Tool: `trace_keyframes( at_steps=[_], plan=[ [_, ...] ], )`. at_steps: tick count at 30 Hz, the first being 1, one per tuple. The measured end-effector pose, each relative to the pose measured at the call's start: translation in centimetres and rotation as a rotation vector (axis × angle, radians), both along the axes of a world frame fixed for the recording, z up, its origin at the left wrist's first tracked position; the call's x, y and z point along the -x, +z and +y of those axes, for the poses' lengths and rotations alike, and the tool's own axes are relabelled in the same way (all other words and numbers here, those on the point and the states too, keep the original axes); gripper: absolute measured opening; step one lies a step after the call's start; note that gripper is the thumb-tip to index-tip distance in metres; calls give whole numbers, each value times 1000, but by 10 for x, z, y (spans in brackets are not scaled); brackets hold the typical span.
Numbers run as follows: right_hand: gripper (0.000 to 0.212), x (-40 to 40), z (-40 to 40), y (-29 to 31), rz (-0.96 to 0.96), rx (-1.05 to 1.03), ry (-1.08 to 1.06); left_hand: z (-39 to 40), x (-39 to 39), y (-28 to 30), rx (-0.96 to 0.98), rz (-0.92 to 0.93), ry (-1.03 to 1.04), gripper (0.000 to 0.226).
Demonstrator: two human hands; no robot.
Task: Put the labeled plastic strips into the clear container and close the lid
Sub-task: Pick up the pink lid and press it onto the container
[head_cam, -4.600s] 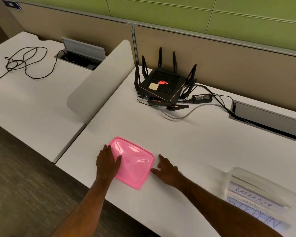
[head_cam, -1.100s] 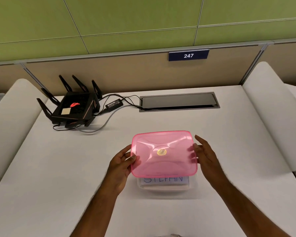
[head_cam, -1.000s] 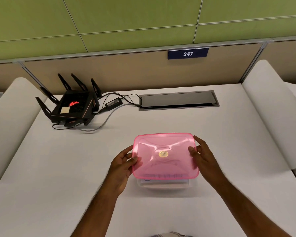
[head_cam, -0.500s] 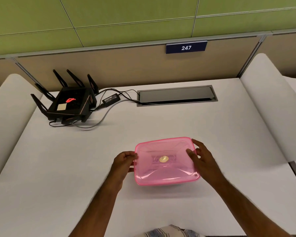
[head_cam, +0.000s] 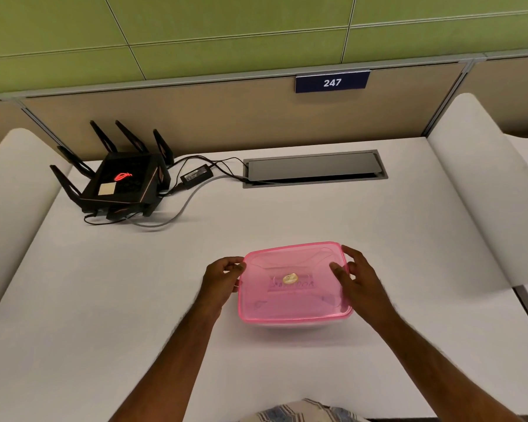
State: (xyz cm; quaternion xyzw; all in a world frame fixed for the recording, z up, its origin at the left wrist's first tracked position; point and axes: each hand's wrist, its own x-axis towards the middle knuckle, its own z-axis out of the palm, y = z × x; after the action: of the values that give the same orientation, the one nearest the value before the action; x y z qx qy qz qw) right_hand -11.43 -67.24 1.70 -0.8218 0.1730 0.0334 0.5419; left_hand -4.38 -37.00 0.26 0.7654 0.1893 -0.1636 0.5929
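Observation:
A translucent pink lid (head_cam: 290, 300) lies flat on top of the clear container (head_cam: 296, 324), of which only a thin strip shows under the lid's near edge. Through the lid I make out a labeled plastic strip (head_cam: 293, 286) with blurred writing, under a small gold sticker. My left hand (head_cam: 221, 280) grips the lid's left edge with curled fingers. My right hand (head_cam: 358, 283) holds the right edge, thumb on top of the lid and fingers around the far right corner.
The container sits on a white desk (head_cam: 104, 300). A black router (head_cam: 119, 181) with antennas, a power brick (head_cam: 195, 176) and cables lie at the back left. A grey cable hatch (head_cam: 314, 167) is at the back middle. White dividers (head_cam: 482, 193) flank the desk.
The pink lid was picked up from the desk's left, carried over the container and lowered. In the last second it went from tilted above the box to flat on it, hiding the strips.

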Motion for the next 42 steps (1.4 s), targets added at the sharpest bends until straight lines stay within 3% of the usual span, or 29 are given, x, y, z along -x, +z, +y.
trace_keyframes(
  at_steps=[12, 20, 34, 42],
  plan=[
    [46, -6, -6, -3, 34, 44, 13, 0, -7, -5, -33, -20, -69, 12],
    [46, 1, -9, -9, 64, 38, 17, -8, -14, -4, -20, -46, -134, 20],
    [49, -3, -16, 4, 232, 246, 188, -9, -17, -13, -39, -57, -130, 22],
    [50, 0, -19, -3, 276, 251, 246, -10, -17, -14, -73, -68, -135, 23]
  ],
)
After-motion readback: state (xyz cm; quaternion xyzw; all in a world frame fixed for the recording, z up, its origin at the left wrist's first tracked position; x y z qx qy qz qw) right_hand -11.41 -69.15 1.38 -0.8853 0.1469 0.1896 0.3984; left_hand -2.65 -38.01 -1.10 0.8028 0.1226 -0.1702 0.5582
